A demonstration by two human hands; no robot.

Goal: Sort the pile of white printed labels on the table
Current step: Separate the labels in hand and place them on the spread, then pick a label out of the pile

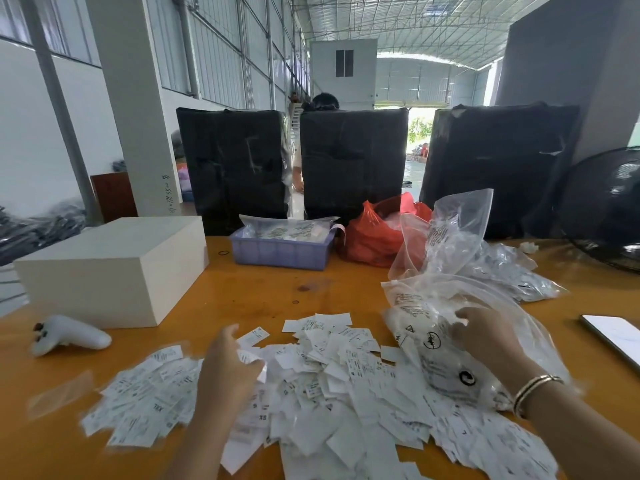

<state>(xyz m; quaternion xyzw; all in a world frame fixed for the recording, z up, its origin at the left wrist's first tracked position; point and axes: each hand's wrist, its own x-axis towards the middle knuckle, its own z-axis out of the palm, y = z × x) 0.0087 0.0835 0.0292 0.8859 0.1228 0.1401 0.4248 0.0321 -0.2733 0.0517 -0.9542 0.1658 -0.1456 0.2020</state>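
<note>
— White paper everywhere. Where is the pile of labels (322, 393) lying?

— It is spreading across the near half of the orange table (263, 289), from the near-left side over to the right, where it is running under a clear plastic bag (446, 344). Some slips are showing size print, others are lying blank side up.

— What is the left hand (228, 372) doing?

— It is hovering over the left-middle of the pile, fingers curling down, and it is pinching a label (249, 358) between thumb and fingertips. The hand is blurring a little.

— And the right hand (485, 334)?

— It is reaching into the clear plastic bag, fingers bending and gripping the crumpled film. A bracelet (533, 389) is sitting on that wrist.

— What else is sitting on the table?

— A white box (114, 268) is standing at the left, with a white handheld controller (69, 336) lying just in front of it. A purple basket (280, 252) is holding packets at the far middle, a red plastic bag (374, 233) is slumping just beside it, and more clear bags (512, 271) are heaping to the right. A phone (616, 336) is lying at the right edge, and a black fan (609, 209) is standing at the far right. Three black-wrapped bundles (353, 161) are standing behind the table.
</note>
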